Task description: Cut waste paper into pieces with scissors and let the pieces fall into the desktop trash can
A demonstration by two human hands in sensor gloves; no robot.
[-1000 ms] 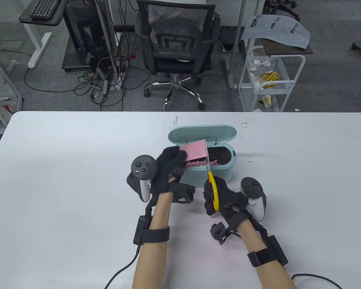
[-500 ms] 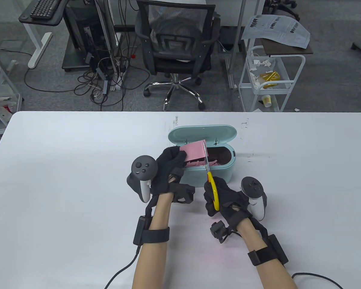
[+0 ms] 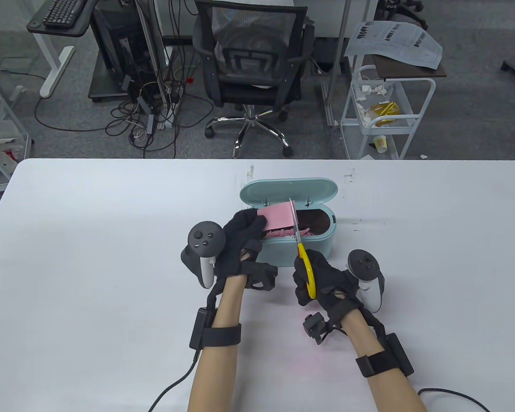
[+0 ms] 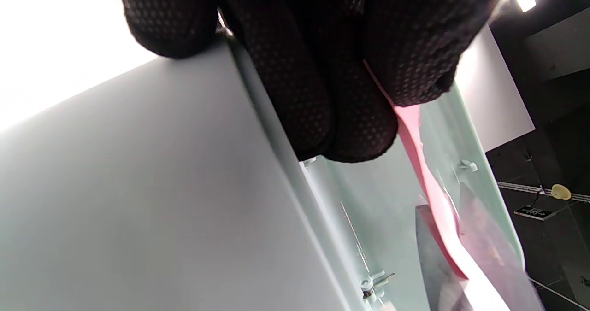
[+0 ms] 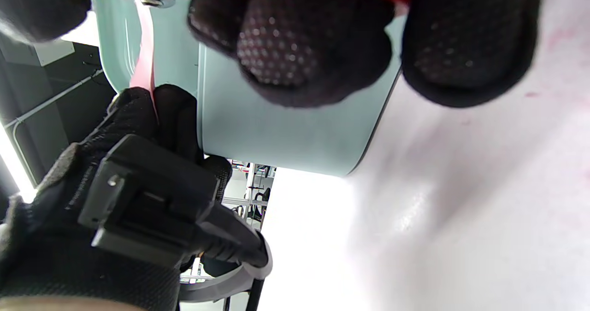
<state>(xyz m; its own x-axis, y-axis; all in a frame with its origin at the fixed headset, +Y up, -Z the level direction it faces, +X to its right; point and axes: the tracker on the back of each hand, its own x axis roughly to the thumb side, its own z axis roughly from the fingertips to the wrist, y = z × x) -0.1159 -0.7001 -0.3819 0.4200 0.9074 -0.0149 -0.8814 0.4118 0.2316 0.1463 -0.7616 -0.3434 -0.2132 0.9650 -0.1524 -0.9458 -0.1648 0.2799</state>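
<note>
Pinched between the thumb and the curled fingers of the left hand (image 3: 240, 240) is a pink sheet of paper (image 3: 279, 216), held over the left part of the open mint-green trash can (image 3: 309, 249). In the left wrist view the fingers (image 4: 322, 94) press on the paper's edge (image 4: 431, 186), which runs on above the can's lid (image 4: 368, 200).

To the right, the right hand (image 3: 322, 279) grips the yellow handles of the scissors (image 3: 302, 253), its fingers curled through the loops. The blades point to the far side and lie against the right edge of the pink sheet, over the can's opening; how wide the blades stand I cannot tell. Inside the can lie pink paper pieces (image 3: 283, 234).

The can stands on the white table (image 3: 90, 257), near its middle, with its lid (image 3: 289, 191) tilted up at the far side. Behind the table stands a black office chair (image 3: 251, 56), and to the far right a white cart (image 3: 386, 111).
</note>
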